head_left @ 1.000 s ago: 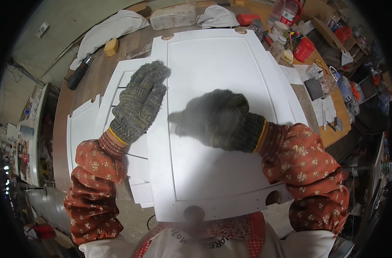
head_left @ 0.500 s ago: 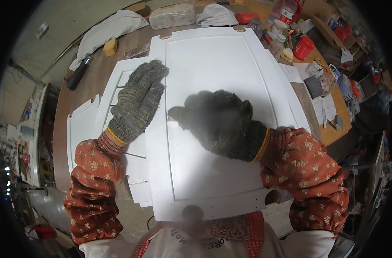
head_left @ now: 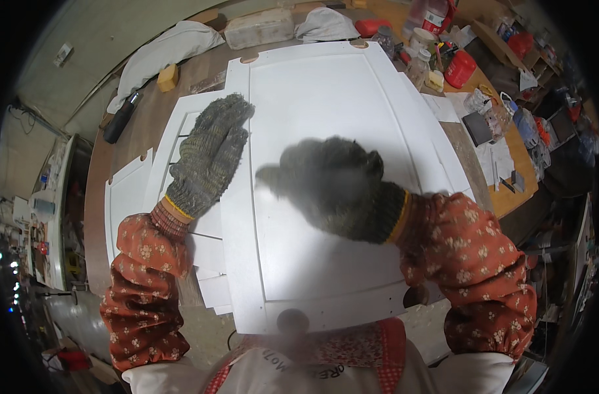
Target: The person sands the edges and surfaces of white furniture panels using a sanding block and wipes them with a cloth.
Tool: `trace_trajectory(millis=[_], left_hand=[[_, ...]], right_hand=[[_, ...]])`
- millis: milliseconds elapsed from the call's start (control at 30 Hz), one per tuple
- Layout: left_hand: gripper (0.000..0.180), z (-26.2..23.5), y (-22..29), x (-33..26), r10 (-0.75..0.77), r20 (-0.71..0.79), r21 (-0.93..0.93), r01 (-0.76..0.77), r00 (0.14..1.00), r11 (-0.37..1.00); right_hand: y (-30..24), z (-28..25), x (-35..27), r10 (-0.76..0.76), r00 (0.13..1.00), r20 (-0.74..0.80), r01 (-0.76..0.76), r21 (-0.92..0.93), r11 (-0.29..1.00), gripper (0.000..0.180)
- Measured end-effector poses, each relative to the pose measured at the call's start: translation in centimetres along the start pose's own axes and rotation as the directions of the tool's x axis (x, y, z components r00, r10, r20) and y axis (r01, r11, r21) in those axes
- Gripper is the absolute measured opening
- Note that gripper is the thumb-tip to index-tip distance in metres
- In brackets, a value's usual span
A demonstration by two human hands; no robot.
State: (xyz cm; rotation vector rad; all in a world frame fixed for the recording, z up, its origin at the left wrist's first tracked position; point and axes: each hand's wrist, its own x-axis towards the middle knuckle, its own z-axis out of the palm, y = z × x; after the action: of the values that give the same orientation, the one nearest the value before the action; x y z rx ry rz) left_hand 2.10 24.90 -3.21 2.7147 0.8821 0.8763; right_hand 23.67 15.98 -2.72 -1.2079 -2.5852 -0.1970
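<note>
A brown workbench is seen from above, its near half covered by stacked white panels. The largest, a white door panel with a recessed centre field and a raised border, is laid lengthwise from the near edge to the far edge of the bench. Smaller white panels are spread beneath it toward the left edge.

The right hand, in a dark knit glove, is pressed on the recessed field near the panel's middle; it is blurred, so whether anything is held under it cannot be told. Its fingers are pointed left and appear drawn together, the panel surface directly beneath them.

The left hand, in a speckled grey glove, is laid flat and palm down on the panel's left border, fingers together and extended toward the far left corner, nothing clamped. The panel's edge runs under the fingertips.

Both forearms are covered by orange floral sleeves.

At the far right corner a red container and bottles are gathered; a yellow block is set at the far left beside a white cloth.
</note>
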Motion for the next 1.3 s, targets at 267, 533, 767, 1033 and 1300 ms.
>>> trace_trajectory(millis=[267,533,767,1033,1300], left_hand=[[0.035,-0.3,0.6,-0.2,-0.027,0.010,0.016,0.027,1.000,1.000],[0.034,-3.2,1.7,-2.2,-0.136,-0.030,0.292,0.139,0.990,0.946],[0.026,-5.1,15.6,-19.1,-0.711,-0.519,-0.357,0.636,0.474,0.684],[0.016,6.2,25.4,-16.3,-0.911,-0.248,-0.503,0.760,0.330,0.412],[0.038,7.1,20.7,-16.4,-0.629,-0.704,-0.175,0.779,0.328,0.602]], right_hand=[[0.5,1.0,-0.7,0.018,0.998,-0.057,-0.005,0.233,0.972,0.013],[3.1,-4.4,-2.7,-0.179,0.965,-0.193,0.254,0.499,0.829,0.022],[13.6,-7.1,-17.7,0.522,0.773,-0.361,-0.405,0.352,0.844,0.030],[16.8,-2.7,-16.7,0.242,0.817,-0.523,-0.252,0.055,0.966,0.044],[10.0,-4.5,-12.5,-0.057,0.905,-0.422,0.170,0.237,0.957,0.030]])
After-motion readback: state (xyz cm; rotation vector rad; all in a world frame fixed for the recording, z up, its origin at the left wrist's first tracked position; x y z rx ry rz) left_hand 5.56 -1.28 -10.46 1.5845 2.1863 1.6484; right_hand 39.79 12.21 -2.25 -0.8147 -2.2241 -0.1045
